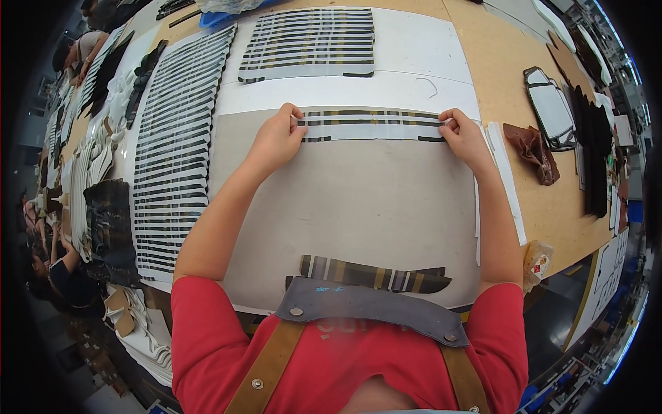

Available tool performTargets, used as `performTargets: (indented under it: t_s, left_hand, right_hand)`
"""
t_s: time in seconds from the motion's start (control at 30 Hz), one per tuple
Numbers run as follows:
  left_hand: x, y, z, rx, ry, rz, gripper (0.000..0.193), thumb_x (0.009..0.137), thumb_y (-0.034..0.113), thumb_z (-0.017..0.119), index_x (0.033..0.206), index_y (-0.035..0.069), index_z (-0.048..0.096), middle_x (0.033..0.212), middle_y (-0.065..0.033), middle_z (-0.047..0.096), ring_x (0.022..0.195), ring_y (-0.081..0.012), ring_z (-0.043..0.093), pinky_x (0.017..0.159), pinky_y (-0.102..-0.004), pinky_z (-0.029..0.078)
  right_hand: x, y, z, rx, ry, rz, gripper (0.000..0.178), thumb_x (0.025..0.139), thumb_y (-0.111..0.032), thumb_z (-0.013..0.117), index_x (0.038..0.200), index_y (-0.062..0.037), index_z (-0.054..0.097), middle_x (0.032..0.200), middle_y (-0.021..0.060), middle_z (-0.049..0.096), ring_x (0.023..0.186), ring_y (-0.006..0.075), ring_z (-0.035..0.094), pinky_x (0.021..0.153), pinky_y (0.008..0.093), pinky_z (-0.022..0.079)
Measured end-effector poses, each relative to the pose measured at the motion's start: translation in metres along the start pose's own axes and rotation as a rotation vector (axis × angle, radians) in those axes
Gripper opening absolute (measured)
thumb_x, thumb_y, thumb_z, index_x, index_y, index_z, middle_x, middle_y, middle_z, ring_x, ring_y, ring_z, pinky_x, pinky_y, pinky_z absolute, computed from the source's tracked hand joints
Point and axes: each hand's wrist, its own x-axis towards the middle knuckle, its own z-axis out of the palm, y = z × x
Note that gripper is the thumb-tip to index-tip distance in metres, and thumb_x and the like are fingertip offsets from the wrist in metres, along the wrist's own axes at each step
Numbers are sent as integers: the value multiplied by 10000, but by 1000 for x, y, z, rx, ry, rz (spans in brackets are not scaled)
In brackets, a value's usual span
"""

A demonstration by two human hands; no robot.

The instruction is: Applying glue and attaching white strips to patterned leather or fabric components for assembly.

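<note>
A long plaid strip (372, 125), dark with pale and olive bands and a whitish lower part, is stretched level between my two hands. My left hand (279, 136) pinches its left end between thumb and fingers. At the opposite end my right hand (465, 138) grips it the same way. Beneath the strip lies a grey board (358, 207), near its far edge. Just beyond it, similar strips (310, 45) overlap in rows on white sheeting. Close to my apron, a few loose plaid pieces (372, 273) rest on the board's near edge.
A long column of overlapping strips (179, 152) runs along my left. On the right are a brown crumpled piece (532, 153), a clear case with black edging (550, 110) and a small plastic packet (538, 263). A blue tray (215, 19) stands far off. Other people work at far left.
</note>
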Motion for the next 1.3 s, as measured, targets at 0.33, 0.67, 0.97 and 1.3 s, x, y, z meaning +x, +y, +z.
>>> performTargets:
  t_s: [0.33, 0.67, 0.97, 1.3]
  left_hand:
    - [5, 4, -2, 87, -49, -82, 225, 836, 88, 585, 1026, 5, 498, 698, -43, 515, 647, -170, 494, 629, -304, 419]
    - [26, 5, -12, -18, -169, -100, 289, 794, 70, 616, 1058, 15, 513, 973, -122, 523, 855, -216, 534, 726, -318, 454]
    - [30, -7, -10, 38, -126, 39, 220, 771, 65, 625, 962, 12, 531, 891, -83, 510, 797, -198, 509, 717, -303, 442]
    - [-3, -28, -13, -145, 35, 475, 164, 810, -49, 525, 960, 11, 553, 977, -78, 495, 898, -187, 508, 752, -280, 418]
  right_hand:
    - [0, -4, 2, -27, -2, 8, 154, 831, -64, 561, 983, -38, 551, 694, -15, 465, 630, 79, 420, 602, 224, 372]
    - [9, -7, -4, -320, -63, -259, 301, 793, -1, 578, 1084, -44, 519, 1134, 157, 483, 1011, 329, 507, 870, 383, 445]
    - [16, -16, -8, -392, -165, -274, 373, 771, 14, 566, 1134, -62, 528, 1159, 136, 509, 1093, 325, 473, 927, 382, 416]
    - [20, -20, -9, -441, -179, -429, 251, 746, -22, 604, 983, -84, 549, 1080, 103, 520, 1025, 294, 466, 916, 383, 371]
